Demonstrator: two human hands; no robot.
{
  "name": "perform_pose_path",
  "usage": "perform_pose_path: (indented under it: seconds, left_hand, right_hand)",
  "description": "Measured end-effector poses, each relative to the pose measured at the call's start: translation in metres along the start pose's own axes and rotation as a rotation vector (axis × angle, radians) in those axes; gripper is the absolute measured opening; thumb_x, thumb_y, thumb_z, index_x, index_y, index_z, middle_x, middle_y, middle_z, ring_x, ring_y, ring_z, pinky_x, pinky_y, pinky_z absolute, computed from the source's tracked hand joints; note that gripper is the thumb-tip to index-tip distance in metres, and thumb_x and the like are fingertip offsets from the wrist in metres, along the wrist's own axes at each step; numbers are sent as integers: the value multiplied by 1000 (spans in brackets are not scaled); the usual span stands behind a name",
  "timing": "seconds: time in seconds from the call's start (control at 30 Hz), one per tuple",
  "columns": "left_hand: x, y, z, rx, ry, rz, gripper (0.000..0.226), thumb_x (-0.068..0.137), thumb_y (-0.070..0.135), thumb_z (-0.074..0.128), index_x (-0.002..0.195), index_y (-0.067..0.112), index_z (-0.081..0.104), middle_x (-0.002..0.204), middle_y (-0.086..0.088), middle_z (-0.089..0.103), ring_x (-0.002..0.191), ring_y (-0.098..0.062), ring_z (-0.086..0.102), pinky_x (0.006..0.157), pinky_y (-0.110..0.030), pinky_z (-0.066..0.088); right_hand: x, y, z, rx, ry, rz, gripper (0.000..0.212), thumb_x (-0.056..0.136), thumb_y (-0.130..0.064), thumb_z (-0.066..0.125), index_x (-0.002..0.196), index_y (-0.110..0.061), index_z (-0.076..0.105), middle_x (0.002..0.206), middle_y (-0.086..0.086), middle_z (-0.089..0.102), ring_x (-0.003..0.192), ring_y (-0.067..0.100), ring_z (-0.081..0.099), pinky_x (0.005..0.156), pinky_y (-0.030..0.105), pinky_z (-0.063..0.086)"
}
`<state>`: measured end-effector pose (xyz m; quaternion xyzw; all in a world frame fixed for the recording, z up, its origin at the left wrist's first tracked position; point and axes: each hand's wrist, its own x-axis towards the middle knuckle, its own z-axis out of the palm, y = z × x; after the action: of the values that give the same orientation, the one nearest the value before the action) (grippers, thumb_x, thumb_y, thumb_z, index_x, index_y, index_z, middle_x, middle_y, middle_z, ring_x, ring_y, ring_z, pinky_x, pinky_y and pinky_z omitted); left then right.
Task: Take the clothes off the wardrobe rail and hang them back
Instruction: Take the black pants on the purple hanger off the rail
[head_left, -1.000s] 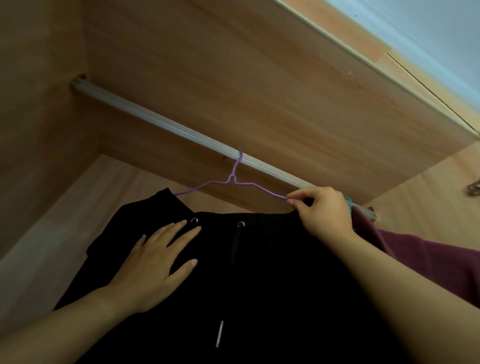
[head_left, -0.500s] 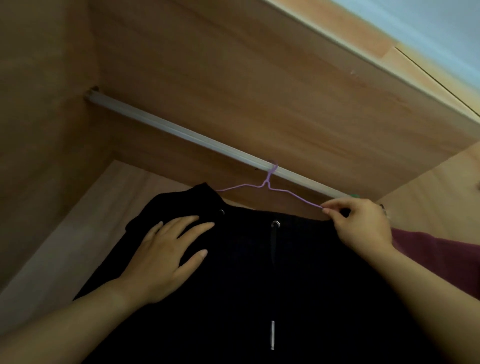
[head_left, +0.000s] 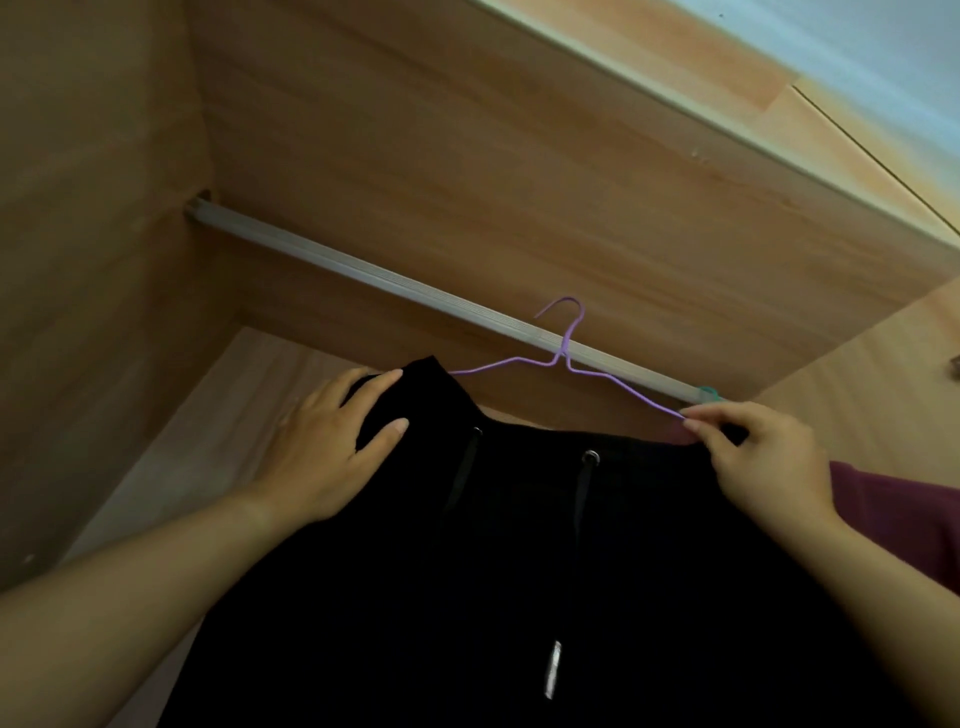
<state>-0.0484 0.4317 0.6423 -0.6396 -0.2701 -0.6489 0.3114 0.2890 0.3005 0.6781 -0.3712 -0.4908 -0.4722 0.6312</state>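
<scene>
Matt black cloth garment (head_left: 519, 571), ribbed metal rail (head_left: 363, 273)

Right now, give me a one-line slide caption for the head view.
Right hand pinches a purple hanger at the rail; left hand rests on the black garment.

On my feed I see two bare forearms (head_left: 130, 587), uncovered right down to the frame edge, and a left hand (head_left: 322, 452) and right hand (head_left: 769, 462) with short, rounded, plain fingernails (head_left: 400, 426).
</scene>
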Motion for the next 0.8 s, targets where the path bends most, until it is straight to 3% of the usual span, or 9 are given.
perform_pose_path:
  seconds: [0.1, 0.2, 0.3, 0.4, 0.57, 0.8]
  left_hand:
    - [2, 5, 0, 34, -7, 6, 72, 78, 74, 15, 142, 43, 27, 145, 5, 34, 134, -19, 32, 105, -43, 33]
    - [-8, 17, 2, 14, -116, 7, 63, 84, 74, 19, 139, 46, 29, 140, 8, 41, 126, -18, 43, 97, -39, 40]
    - [-37, 27, 4, 13, -225, -15, 61, 78, 80, 20, 124, 47, 44, 116, 12, 50, 101, -13, 55, 76, -33, 46]
    - [-89, 29, 5, 57, -262, 1, 58, 78, 79, 17, 100, 42, 55, 90, 15, 46, 79, -6, 51, 61, -27, 37]
    - [-193, 31, -7, -7, -303, -58, 41, 83, 64, 29, 72, 33, 55, 74, 8, 48, 69, -12, 50, 59, -32, 40]
    - [-322, 54, -39, -51, -357, -198, 33, 83, 54, 45, 83, 31, 69, 76, 8, 51, 72, -13, 52, 60, -32, 42]
  right_hand:
    - [-14, 4, -10, 18, -36, -41, 15, 80, -21, 71, 80, -36, 68, 81, -12, 65, 85, 8, 58, 74, 27, 42]
    - [-34, 5, -17, 40, -61, -57, 18, 78, -22, 73, 78, -39, 68, 76, -20, 60, 80, 5, 58, 70, 24, 41]
    - [-69, 15, -21, 86, -117, -58, 21, 75, -21, 74, 77, -41, 69, 76, -20, 65, 76, 2, 61, 69, 14, 41]
    - [-121, 24, -26, 151, -198, -67, 17, 75, -15, 74, 81, -31, 73, 79, -16, 67, 79, 3, 61, 70, 6, 40]
    - [-221, 26, -43, 260, -306, -41, 13, 78, -11, 72, 85, -21, 74, 83, -8, 69, 83, 4, 62, 77, 7, 41]
    - [-355, 18, -81, 284, -421, 74, 12, 81, -13, 70, 91, -21, 74, 81, -9, 64, 79, 3, 60, 78, 19, 46]
